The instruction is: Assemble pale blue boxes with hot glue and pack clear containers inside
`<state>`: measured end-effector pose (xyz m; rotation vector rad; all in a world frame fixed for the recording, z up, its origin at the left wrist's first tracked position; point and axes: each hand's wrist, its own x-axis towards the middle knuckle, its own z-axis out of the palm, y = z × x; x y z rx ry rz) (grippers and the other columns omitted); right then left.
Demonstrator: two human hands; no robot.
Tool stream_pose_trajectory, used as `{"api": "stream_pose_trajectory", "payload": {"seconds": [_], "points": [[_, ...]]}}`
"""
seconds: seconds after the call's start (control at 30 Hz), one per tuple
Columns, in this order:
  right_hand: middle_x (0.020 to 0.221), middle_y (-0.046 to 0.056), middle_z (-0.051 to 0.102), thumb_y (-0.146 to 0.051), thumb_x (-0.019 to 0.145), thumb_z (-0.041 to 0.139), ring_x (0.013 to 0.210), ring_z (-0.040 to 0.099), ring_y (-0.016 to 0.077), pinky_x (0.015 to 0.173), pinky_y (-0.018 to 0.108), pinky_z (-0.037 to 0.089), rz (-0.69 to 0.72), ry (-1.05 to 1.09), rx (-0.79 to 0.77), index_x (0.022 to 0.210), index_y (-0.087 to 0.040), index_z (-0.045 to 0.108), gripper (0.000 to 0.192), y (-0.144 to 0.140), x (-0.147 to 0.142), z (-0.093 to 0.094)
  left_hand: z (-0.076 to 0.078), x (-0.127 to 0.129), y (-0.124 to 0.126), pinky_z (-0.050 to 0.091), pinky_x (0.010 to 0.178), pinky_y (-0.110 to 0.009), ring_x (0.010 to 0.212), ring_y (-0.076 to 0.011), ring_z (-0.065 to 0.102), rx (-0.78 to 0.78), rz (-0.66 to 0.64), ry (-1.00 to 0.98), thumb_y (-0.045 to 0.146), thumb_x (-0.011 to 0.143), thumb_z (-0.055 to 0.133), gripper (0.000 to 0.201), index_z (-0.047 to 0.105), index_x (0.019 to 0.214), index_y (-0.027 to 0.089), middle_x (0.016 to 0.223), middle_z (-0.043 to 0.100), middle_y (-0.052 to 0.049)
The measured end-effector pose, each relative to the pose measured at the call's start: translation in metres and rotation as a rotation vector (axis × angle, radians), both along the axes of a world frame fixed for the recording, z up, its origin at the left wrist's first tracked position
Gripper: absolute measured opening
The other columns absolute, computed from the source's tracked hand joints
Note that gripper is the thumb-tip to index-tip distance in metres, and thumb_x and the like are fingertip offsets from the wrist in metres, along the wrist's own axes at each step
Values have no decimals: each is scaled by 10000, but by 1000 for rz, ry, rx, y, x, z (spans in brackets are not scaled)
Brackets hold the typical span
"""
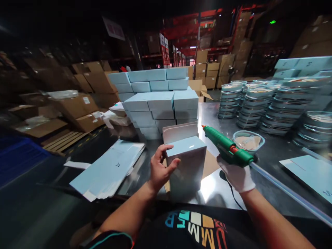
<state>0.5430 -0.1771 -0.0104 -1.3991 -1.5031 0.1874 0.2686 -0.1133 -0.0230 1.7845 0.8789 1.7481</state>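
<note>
My bare left hand [161, 166] grips the left edge of a pale blue box [187, 169], thumb on its near face and fingers at the top. The box stands upright on the metal table in front of me. In my gloved right hand [238, 175] is a green glue gun [225, 146], with its orange nozzle pointing up and left, above and to the right of the box. A long clear glue stick [285, 191] runs out of its back end. Behind the box a brown cardboard flap [180, 130] stands up.
Stacked pale blue boxes [160, 103] rise at the back of the table [211, 112]. Flat blue sheets [111, 169] lie at left, another sheet [311, 173] at right. A clear bowl [249, 141] holds brown pieces beside stacked clear containers [278, 107].
</note>
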Motion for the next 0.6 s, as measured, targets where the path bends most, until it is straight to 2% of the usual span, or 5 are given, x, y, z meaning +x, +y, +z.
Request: {"api": "stream_pose_trajectory", "payload": {"seconds": [0.1,0.2,0.37,0.47,0.6], "points": [[792,39,673,-565,989,686,797,647,214,815,409,605,9,-39,-1,841,-245,685,353,-9,-6,-9,1,3,1,515,703,-265,776,-171,631,-34,-7,-3,617,809,873,516,747,1109,216,954,719,-35],[689,49,622,-474,885,755,728,628,248,772,430,591,3,-35,5,689,-272,631,308,-14,-18,-4,1,4,-2,548,764,-280,863,-197,679,-9,-24,33,605,783,895,521,750,1098,216,1018,734,-55],[679,43,673,-453,791,776,682,642,246,708,413,599,-73,218,-92,731,-282,652,219,3,-10,0,3,-1,-5,562,784,-288,902,-208,698,5,17,4,613,780,899,518,762,1087,220,1047,739,-66],[753,66,757,-508,862,670,592,658,226,546,363,569,-27,426,-222,882,-247,692,262,16,0,-17,6,-4,-2,554,744,-281,831,-194,688,-61,-11,-73,632,787,885,535,750,1100,220,972,743,-43],[745,137,771,-657,980,482,532,682,233,458,341,524,150,707,-585,890,-194,684,513,26,10,-55,7,-4,4,554,755,-279,826,-192,695,-182,-104,-195,610,757,911,568,726,1115,209,935,752,-29]]}}
